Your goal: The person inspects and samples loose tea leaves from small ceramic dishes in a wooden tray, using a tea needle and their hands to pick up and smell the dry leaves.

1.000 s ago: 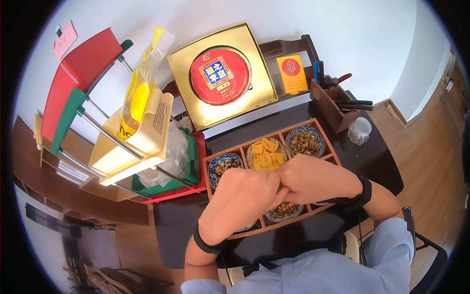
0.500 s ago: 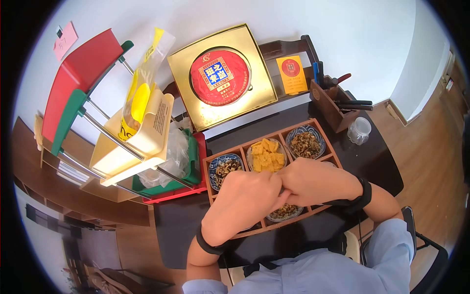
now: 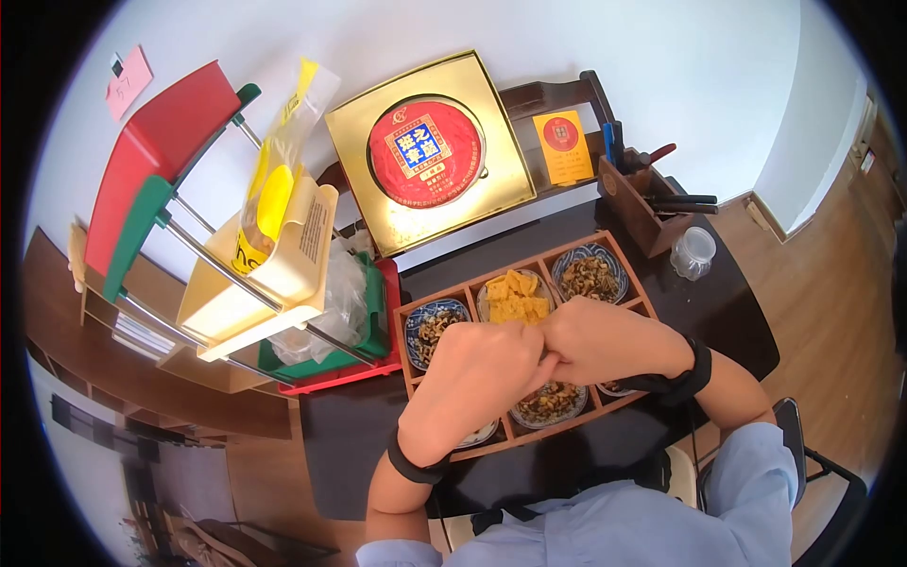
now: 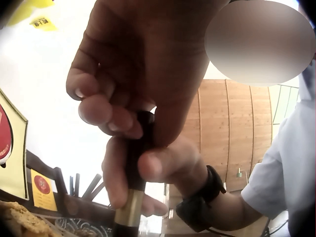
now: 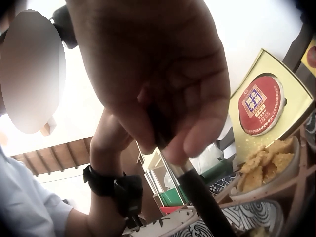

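Note:
Over the wooden divided tray (image 3: pixel 453 455), the left hand (image 3: pixel 472 378) and right hand (image 3: pixel 614 350) meet, touching at the fingers. A dark tube (image 4: pixel 134 173) with a gold-coloured band hangs upright between them in the left wrist view. The left hand (image 4: pixel 143 64) holds its top end; the right thumb and fingers (image 4: pixel 154 165) pinch it lower down. In the right wrist view the right hand (image 5: pixel 163 84) has its fingers curled round the tube (image 5: pixel 202 202), which points downward. From the head view the tube is hidden by the hands. Yellow chips (image 3: pixel 515 295) fill a bowl just beyond.
Patterned bowls (image 3: pixel 590 274) of brown food bits stand in the tray. A gold box (image 3: pixel 510 161) leans behind it. Bins on a rack (image 3: pixel 250 293) are at left; a wooden holder (image 3: pixel 642 203) with dark-handled items and a clear jar (image 3: pixel 693 253) stand at right.
Both hands stay together in nearly the same place, with small shifts of the fingers and wrists. The dark spot seen between the fingers a second ago no longer shows in the head view.

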The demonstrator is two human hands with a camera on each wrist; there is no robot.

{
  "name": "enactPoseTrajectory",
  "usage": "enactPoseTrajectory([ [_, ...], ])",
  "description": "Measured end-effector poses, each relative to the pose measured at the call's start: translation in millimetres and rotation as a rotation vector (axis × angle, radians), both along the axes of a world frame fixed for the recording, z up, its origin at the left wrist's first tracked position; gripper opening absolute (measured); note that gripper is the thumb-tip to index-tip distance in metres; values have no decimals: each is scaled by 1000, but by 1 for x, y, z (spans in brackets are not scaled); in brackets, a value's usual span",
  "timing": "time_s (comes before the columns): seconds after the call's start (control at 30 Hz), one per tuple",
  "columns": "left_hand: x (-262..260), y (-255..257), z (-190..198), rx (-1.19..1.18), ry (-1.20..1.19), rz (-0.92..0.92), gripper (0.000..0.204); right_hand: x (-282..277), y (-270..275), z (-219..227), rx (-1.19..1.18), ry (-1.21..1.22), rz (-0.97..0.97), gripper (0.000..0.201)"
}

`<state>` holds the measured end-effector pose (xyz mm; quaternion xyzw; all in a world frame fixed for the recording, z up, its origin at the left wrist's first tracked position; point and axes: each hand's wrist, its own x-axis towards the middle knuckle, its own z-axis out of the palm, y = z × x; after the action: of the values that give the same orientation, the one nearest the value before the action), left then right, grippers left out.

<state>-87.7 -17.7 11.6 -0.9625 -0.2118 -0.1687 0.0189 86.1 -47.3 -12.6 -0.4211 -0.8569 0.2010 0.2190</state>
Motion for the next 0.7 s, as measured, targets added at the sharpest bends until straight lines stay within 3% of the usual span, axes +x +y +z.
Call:
enactPoseTrajectory([
  [0.5, 0, -8, 12, 3, -3, -3, 28, 2, -6, 15, 30, -59, 26, 22],
  [0.7, 3, -4, 0, -21, -10, 13, 30, 3, -2, -4, 28, 15, 1, 20],
])
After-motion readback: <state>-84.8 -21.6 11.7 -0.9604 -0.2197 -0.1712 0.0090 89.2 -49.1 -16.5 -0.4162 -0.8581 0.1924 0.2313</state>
